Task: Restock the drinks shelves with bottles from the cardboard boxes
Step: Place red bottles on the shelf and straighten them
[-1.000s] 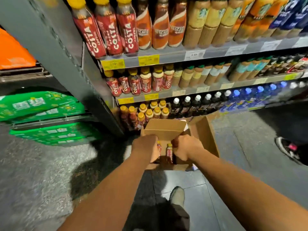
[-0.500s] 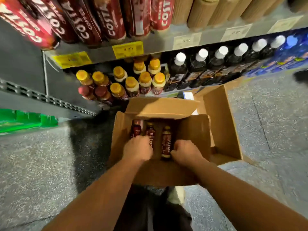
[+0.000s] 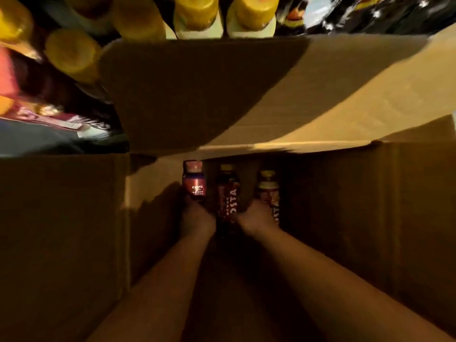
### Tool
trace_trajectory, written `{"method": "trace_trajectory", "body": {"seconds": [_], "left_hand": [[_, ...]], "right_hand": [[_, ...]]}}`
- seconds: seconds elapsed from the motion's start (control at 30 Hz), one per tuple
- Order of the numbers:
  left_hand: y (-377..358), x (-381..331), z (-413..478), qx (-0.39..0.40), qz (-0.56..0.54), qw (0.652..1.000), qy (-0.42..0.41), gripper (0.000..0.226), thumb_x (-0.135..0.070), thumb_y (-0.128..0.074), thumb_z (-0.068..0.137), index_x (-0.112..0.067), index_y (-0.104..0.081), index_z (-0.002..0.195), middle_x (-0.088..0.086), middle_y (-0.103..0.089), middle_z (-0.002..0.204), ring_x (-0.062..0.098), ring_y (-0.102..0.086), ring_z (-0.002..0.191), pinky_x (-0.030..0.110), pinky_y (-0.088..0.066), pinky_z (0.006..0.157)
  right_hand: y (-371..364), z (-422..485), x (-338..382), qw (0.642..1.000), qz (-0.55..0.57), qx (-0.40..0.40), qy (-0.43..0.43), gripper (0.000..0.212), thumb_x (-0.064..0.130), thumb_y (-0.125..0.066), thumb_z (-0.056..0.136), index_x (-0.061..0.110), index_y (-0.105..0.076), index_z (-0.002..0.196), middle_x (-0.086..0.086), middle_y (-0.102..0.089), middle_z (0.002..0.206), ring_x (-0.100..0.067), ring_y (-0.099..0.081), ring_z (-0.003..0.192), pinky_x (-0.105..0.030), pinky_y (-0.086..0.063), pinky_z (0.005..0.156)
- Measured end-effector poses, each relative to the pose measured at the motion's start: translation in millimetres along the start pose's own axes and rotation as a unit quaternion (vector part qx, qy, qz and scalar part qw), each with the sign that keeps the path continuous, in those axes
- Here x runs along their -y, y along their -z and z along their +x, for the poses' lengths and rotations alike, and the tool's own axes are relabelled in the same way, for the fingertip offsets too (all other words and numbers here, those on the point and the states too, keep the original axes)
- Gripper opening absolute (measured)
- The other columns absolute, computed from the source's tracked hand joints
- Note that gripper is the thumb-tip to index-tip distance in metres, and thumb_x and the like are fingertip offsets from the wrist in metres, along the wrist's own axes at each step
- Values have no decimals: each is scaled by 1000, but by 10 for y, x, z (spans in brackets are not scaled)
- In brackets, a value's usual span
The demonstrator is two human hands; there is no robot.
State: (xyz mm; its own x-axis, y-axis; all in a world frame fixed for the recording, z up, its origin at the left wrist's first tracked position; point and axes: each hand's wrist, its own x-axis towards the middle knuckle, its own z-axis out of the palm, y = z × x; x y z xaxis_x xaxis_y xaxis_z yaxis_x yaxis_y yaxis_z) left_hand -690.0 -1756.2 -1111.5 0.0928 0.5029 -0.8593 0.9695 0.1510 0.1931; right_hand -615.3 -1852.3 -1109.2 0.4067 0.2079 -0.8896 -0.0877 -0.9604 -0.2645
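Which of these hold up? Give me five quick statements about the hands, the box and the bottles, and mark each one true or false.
1. Both the left hand and the right hand reach inside the cardboard box. True.
2. Three bottles show in the box. True.
3. All three have yellow caps. False: the left bottle has a pink cap. The middle bottle and the right bottle have yellow ones.
4. The left hand's grip is on the middle bottle. False: it grips the left bottle, and the right hand grips the right bottle.
5. The shelf bottles beyond the box have blue caps. False: their caps are yellow.
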Motion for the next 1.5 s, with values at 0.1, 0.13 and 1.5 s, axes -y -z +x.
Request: {"method": "trace_trajectory", "body": {"seconds": [0.1, 0.13, 1.5], "left_hand": [[-110, 79, 162, -15, -32, 999, 10, 48, -15, -59, 91, -8, -46, 137, 14, -54, 132, 32, -53, 120, 36, -42, 94], [-137, 96, 209, -20, -37, 999, 12, 47, -14, -60, 90, -7, -48, 136, 15, -54, 132, 32, -53, 119, 36, -43, 94], [2293, -992, -4225, 124, -399, 884, -208, 51, 8, -70, 71, -9, -60, 117, 12, -69, 99, 32, -66, 86, 41, -56, 78]], "right_hand": [[-308, 114, -10, 999, -10, 30, -37, 48, 44, -60, 88, 15, -59, 127, -12, -59, 129, -30, -57, 117, -32, -47, 96], [-362, 132, -14, 999, -7, 23, -45, 48, 45, -60, 88, 15, -59, 126, -13, -60, 128, -30, -58, 115, -33, -48, 96], [2192, -4069, 1229, 929, 313, -4, 199, 52, -25, -71, 52, 9, -63, 90, -19, -71, 92, -30, -67, 79, -42, -56, 77]]}}
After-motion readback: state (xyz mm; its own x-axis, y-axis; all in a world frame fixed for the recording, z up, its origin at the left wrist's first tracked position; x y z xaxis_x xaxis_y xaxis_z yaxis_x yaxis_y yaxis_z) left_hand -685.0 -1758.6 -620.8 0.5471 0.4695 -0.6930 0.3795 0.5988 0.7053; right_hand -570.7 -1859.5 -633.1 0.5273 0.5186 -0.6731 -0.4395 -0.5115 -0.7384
